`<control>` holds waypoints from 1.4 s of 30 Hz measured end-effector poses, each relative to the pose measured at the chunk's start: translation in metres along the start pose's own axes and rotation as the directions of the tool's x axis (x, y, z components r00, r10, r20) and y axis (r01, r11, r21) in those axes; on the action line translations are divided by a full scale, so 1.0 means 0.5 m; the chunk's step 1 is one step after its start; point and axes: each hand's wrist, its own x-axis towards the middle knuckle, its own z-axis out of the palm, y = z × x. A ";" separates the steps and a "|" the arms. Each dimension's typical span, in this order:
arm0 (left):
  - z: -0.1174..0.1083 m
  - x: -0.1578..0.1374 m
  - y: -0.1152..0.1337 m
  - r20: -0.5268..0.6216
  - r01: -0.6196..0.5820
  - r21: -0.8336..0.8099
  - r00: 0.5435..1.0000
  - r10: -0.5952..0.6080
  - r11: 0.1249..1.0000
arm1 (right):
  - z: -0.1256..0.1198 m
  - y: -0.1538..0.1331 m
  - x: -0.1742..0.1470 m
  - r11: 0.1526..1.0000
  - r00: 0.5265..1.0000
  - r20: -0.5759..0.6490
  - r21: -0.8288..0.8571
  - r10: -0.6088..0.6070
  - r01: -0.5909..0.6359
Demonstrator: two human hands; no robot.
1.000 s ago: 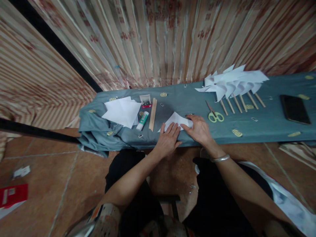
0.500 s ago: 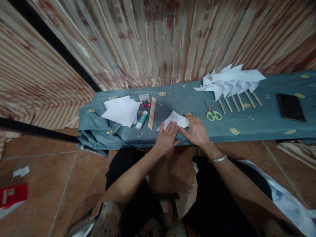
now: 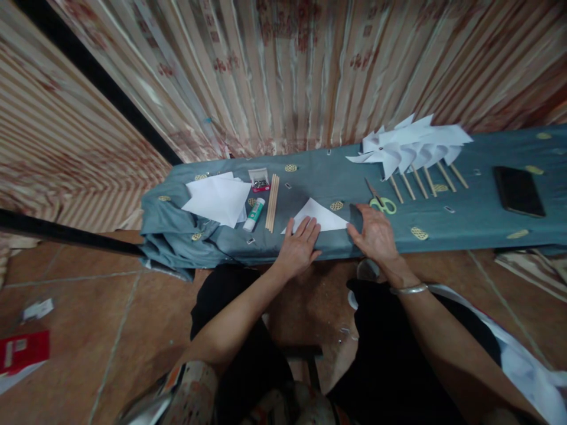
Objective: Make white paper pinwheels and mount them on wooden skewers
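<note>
A white sheet of paper (image 3: pixel 315 211), folded into a triangle, lies near the front edge of the cloth-covered bench (image 3: pixel 305 171). My left hand (image 3: pixel 299 245) rests with its fingers spread over the left part of the paper. At the paper's right corner is my right hand (image 3: pixel 376 233), its thumb touching the tip and its other fingers stretched out. Left of the paper lie several thin wooden sticks (image 3: pixel 272 203) and a glue stick (image 3: pixel 254 215). Green-handled scissors (image 3: pixel 383 205) sit just beyond my right hand.
A pile of white paper sheets (image 3: pixel 219 198) and a small open box of metal pins (image 3: pixel 259 180) are at the left. Several paper pinwheels on sticks (image 3: pixel 411 150) lie at the right back, with a black phone (image 3: pixel 518 190) farther right. A striped curtain (image 3: pixel 283 77) hangs behind.
My right hand has slid right along the paper's lower edge to its corner, so more of the triangle shows. My left hand has stayed in place.
</note>
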 end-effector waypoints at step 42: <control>-0.052 -0.120 -0.067 0.071 0.032 0.109 0.997 -0.039 0.994 | 0.017 -0.070 -0.036 0.934 0.941 0.029 0.137 -0.338 0.331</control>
